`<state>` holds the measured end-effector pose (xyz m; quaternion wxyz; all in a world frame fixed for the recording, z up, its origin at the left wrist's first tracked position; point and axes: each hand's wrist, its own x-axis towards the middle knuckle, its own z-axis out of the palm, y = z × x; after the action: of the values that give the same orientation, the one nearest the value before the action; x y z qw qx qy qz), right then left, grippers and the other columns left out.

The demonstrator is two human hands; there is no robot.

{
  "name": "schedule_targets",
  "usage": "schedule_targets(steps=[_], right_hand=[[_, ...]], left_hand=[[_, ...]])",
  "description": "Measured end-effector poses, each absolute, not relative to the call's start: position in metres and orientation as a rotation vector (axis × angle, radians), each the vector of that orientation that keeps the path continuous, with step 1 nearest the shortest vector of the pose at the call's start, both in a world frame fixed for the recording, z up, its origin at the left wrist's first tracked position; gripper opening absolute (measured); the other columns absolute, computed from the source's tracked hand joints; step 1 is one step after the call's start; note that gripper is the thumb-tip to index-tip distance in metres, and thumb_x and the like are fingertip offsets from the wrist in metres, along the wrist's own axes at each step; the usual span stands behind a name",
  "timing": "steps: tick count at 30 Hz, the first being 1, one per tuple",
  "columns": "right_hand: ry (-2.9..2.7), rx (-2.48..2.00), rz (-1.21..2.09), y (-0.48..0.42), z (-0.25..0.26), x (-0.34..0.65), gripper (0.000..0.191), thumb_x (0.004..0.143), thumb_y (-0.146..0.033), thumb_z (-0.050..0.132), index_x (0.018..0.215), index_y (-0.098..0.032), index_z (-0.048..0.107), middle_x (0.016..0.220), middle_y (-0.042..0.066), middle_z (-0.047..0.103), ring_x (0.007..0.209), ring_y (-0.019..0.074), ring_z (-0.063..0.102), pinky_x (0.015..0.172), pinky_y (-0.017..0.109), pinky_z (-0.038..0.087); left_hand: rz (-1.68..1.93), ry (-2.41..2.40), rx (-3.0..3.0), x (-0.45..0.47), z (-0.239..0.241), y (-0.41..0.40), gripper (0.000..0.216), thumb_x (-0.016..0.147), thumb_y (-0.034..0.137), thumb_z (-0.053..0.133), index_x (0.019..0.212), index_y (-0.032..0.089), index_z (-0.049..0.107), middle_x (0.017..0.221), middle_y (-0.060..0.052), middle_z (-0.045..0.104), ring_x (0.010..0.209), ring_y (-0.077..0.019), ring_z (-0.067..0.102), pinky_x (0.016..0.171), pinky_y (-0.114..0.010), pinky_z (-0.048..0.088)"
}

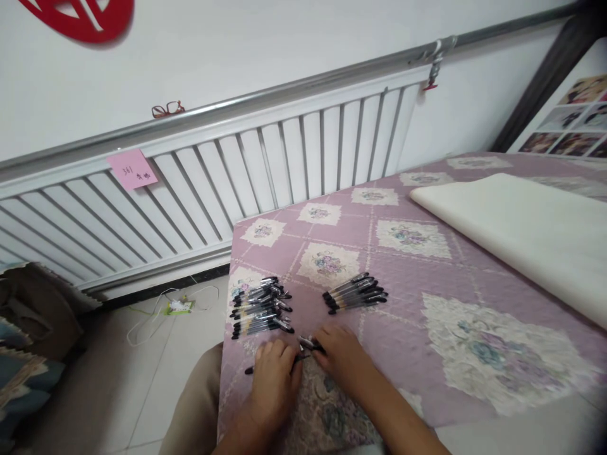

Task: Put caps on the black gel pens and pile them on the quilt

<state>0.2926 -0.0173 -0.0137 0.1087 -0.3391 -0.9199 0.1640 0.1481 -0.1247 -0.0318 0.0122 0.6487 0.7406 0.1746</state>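
Close to the table's near edge, my left hand (pixel 275 374) is closed around a slim pen (pixel 249 371), whose dark end sticks out to the left and whose other end shows by the thumb. My right hand (pixel 340 354), slightly blurred, pinches a black pen cap (pixel 309 343) with a shiny clip, just beside that pen. Whether cap and pen touch is hard to make out. Beyond my left hand lies a stacked pile of black-capped pens (pixel 260 309). A smaller bundle of similar pens (pixel 355 293) rests beyond my right hand.
A purple floral cloth (pixel 393 297) covers the table. At right lies a folded cream sheet (pixel 526 227). A white radiator (pixel 265 164) with a pink note (pixel 133 169) runs along the wall. Glasses (pixel 168 110) sit on the pipe; a power strip (pixel 180 308) with cables is on the floor.
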Motion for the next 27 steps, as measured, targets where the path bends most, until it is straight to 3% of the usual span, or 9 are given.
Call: schedule_targets(steps=[4, 10, 17, 27], right_hand=[[-2.752, -0.954, 0.494, -0.021, -0.015, 0.283, 0.006, 0.084, -0.021, 0.058, 0.086, -0.02, 0.064, 0.091, 0.006, 0.066, 0.091, 0.0221, 0.057, 0.079, 0.033, 0.037], [-2.808, -0.864, 0.49, -0.022, -0.019, 0.273, 0.014, 0.086, -0.019, 0.055, 0.096, -0.022, 0.065, 0.098, 0.006, 0.066, 0.096, 0.0239, 0.057, 0.082, 0.036, 0.037], [-2.701, -0.777, 0.637, -0.019, -0.025, 0.274, 0.023, 0.086, -0.011, 0.049, 0.103, -0.021, 0.062, 0.101, 0.005, 0.067, 0.098, 0.0222, 0.058, 0.086, 0.036, 0.039], [-2.653, -0.849, 0.621, -0.002, -0.014, 0.293, 0.014, 0.087, -0.014, 0.054, 0.093, -0.019, 0.065, 0.091, 0.006, 0.065, 0.09, 0.0213, 0.058, 0.08, 0.033, 0.042]], left_hand=[[0.614, 2.337, 1.983, 0.142, -0.034, -0.127, 0.017, 0.08, 0.013, 0.058, 0.094, 0.023, 0.061, 0.093, -0.003, 0.06, 0.092, -0.0241, 0.054, 0.08, -0.04, 0.043], [0.854, 2.234, 2.097, 0.13, -0.037, -0.126, 0.051, 0.074, 0.006, 0.058, 0.121, 0.023, 0.05, 0.122, -0.008, 0.052, 0.113, -0.0257, 0.049, 0.095, -0.046, 0.043], [0.67, 2.055, 2.215, 0.116, -0.037, -0.114, 0.038, 0.08, 0.01, 0.06, 0.116, 0.022, 0.056, 0.112, -0.007, 0.059, 0.103, -0.0233, 0.053, 0.089, -0.042, 0.046], [0.615, 2.118, 2.322, 0.103, -0.04, -0.105, 0.024, 0.083, 0.015, 0.06, 0.106, 0.022, 0.063, 0.102, -0.006, 0.062, 0.094, -0.0224, 0.054, 0.081, -0.037, 0.046]])
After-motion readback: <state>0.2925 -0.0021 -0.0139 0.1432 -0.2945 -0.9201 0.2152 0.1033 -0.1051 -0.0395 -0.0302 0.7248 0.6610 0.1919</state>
